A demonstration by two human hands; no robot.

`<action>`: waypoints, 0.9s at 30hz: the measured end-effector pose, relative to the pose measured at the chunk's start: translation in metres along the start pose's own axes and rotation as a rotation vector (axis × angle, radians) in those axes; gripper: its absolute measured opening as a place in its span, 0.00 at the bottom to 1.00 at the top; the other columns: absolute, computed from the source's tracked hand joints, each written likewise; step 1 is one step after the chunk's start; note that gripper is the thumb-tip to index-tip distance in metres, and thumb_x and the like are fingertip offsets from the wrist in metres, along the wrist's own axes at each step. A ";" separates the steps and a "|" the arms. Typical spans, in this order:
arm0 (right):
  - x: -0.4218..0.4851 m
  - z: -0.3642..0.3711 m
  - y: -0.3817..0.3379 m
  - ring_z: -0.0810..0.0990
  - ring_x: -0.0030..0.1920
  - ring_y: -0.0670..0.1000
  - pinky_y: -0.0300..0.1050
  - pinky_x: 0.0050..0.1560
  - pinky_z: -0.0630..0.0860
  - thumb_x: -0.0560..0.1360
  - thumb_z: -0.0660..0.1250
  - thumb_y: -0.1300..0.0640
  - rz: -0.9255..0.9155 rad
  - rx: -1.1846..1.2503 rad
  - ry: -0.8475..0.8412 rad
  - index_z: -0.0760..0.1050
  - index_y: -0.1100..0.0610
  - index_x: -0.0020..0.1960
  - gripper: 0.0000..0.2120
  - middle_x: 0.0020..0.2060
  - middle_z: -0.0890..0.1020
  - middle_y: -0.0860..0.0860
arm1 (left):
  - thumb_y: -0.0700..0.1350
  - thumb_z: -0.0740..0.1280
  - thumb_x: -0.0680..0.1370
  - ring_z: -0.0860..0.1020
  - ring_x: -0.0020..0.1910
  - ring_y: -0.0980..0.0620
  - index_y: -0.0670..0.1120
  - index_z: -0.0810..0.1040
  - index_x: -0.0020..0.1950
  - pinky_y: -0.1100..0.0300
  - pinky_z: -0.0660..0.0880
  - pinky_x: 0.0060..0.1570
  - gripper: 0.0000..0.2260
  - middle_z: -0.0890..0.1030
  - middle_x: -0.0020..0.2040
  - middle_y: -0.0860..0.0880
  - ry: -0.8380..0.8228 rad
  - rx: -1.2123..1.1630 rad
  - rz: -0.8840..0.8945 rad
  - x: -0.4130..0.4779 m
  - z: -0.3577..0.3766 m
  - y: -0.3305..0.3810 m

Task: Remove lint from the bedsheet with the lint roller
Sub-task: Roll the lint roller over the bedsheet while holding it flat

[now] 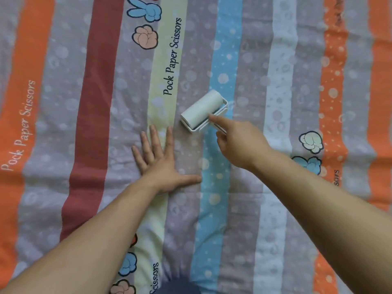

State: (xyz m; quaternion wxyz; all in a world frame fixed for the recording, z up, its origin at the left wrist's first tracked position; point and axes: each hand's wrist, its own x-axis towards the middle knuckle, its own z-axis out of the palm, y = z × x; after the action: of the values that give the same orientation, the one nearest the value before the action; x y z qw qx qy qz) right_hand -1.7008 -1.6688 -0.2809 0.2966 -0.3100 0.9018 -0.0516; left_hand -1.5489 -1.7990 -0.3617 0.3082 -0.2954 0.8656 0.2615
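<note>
A white lint roller (202,110) lies with its roll pressed on the striped bedsheet (275,81), over the grey and blue stripes. My right hand (239,141) grips its handle from the near right, with the index finger stretched along the frame toward the roll. The handle is mostly hidden inside the hand. My left hand (160,160) rests flat on the sheet to the near left of the roller, fingers spread, holding nothing.
The sheet fills the whole view, with orange, red, blue, grey and pale yellow stripes, printed cartoon hands and the words "Pock Paper Scissors". A dark patch of clothing (180,288) shows at the bottom edge.
</note>
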 end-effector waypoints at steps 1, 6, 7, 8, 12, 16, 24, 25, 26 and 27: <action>-0.003 0.003 0.004 0.77 0.56 0.60 0.51 0.49 0.76 0.80 0.56 0.53 0.006 -0.017 0.009 0.61 0.40 0.75 0.24 0.59 0.80 0.55 | 0.82 0.66 0.55 0.15 0.68 0.42 0.59 0.19 0.73 0.38 0.23 0.67 0.69 0.15 0.71 0.46 0.003 0.001 0.004 0.000 0.000 0.001; -0.038 0.015 0.036 0.77 0.53 0.60 0.50 0.46 0.75 0.79 0.56 0.54 -0.005 -0.021 0.025 0.62 0.40 0.74 0.25 0.57 0.80 0.55 | 0.79 0.66 0.63 0.18 0.71 0.43 0.61 0.21 0.74 0.42 0.21 0.66 0.62 0.18 0.73 0.46 0.030 0.002 0.029 -0.002 0.001 -0.002; -0.046 0.019 0.042 0.77 0.51 0.59 0.49 0.45 0.75 0.79 0.55 0.54 -0.008 -0.012 0.021 0.62 0.40 0.74 0.25 0.55 0.80 0.55 | 0.76 0.65 0.68 0.19 0.72 0.44 0.62 0.24 0.75 0.41 0.23 0.68 0.56 0.19 0.74 0.47 0.051 -0.011 0.034 -0.002 0.002 -0.005; -0.054 0.022 0.049 0.76 0.49 0.58 0.49 0.44 0.75 0.79 0.55 0.54 -0.008 -0.005 0.022 0.62 0.40 0.74 0.25 0.54 0.81 0.55 | 0.72 0.64 0.73 0.20 0.73 0.45 0.63 0.26 0.77 0.40 0.24 0.71 0.51 0.20 0.75 0.48 0.077 -0.022 0.035 -0.001 0.003 -0.005; -0.083 0.032 0.079 0.74 0.46 0.54 0.48 0.41 0.73 0.79 0.55 0.54 -0.031 -0.006 0.025 0.61 0.39 0.74 0.25 0.57 0.80 0.52 | 0.65 0.58 0.81 0.26 0.77 0.47 0.61 0.34 0.80 0.41 0.28 0.73 0.38 0.28 0.80 0.49 0.193 -0.008 -0.045 -0.004 0.009 0.004; -0.122 0.042 0.111 0.77 0.55 0.57 0.51 0.48 0.77 0.78 0.55 0.54 -0.045 -0.036 0.038 0.62 0.38 0.73 0.24 0.60 0.79 0.52 | 0.58 0.56 0.83 0.33 0.80 0.45 0.54 0.43 0.83 0.41 0.34 0.76 0.33 0.34 0.82 0.45 0.274 -0.059 -0.076 -0.017 0.025 0.046; -0.171 0.043 0.157 0.78 0.53 0.56 0.50 0.46 0.78 0.77 0.56 0.59 -0.112 -0.025 0.005 0.68 0.44 0.69 0.22 0.56 0.80 0.52 | 0.43 0.59 0.83 0.32 0.80 0.48 0.59 0.47 0.83 0.44 0.32 0.75 0.33 0.35 0.82 0.50 0.246 -0.083 0.035 -0.054 0.080 0.125; -0.176 0.041 0.162 0.77 0.54 0.56 0.50 0.46 0.78 0.76 0.56 0.59 -0.117 -0.026 -0.005 0.69 0.44 0.68 0.22 0.57 0.79 0.52 | 0.45 0.58 0.83 0.32 0.80 0.48 0.59 0.47 0.83 0.44 0.32 0.75 0.32 0.34 0.82 0.50 0.242 -0.073 0.035 -0.058 0.087 0.128; -0.182 0.037 0.170 0.77 0.55 0.56 0.50 0.47 0.78 0.76 0.56 0.59 -0.122 -0.028 -0.012 0.68 0.43 0.68 0.23 0.57 0.79 0.52 | 0.47 0.58 0.84 0.31 0.80 0.49 0.59 0.47 0.83 0.43 0.31 0.75 0.30 0.33 0.82 0.51 0.245 -0.059 0.030 -0.061 0.094 0.134; -0.189 0.034 0.177 0.77 0.55 0.56 0.49 0.46 0.77 0.76 0.56 0.58 -0.126 -0.029 -0.025 0.68 0.42 0.69 0.23 0.58 0.79 0.52 | 0.49 0.56 0.85 0.31 0.79 0.49 0.59 0.46 0.83 0.43 0.30 0.75 0.29 0.32 0.81 0.51 0.242 -0.039 0.018 -0.063 0.101 0.138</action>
State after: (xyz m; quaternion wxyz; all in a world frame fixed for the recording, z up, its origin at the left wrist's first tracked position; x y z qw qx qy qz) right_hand -1.6560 -1.4119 -0.2627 0.2996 -0.3712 0.8773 -0.0531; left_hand -1.5631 -1.6171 -0.3489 0.1933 -0.3232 0.8939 0.2433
